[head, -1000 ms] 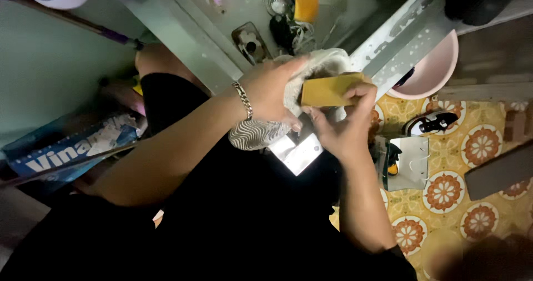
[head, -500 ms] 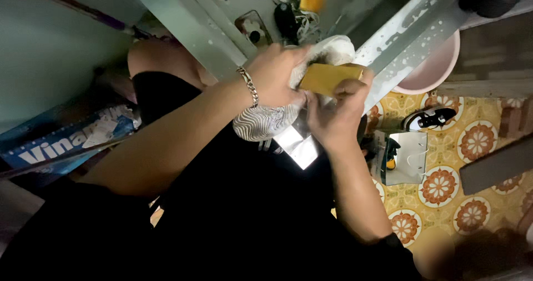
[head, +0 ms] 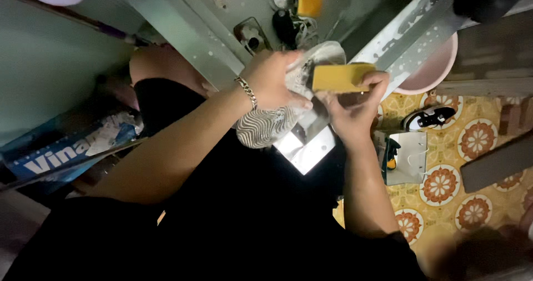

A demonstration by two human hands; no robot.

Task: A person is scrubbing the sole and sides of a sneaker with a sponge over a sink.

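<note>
- Left hand (head: 272, 81): grip clamped around a grey-and-white patterned shoe (head: 277, 120), held above the lap, just before the worktop (head: 233, 14) edge.
- Right hand (head: 352, 106): grip closed on a yellow sponge block (head: 338, 77), pressed against the shoe.
- Little open room between worktop edge and body.
- Shoe's toe hidden behind the hands; worktop clutter is blurred.

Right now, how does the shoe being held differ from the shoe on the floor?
The held shoe is pale with a wavy striped pattern; the floor shoe is black and white. The held one is gripped by the left hand, with the right hand pressing a yellow sponge to it; the floor one lies untouched on the patterned tiles. Both look like sneakers.
</note>
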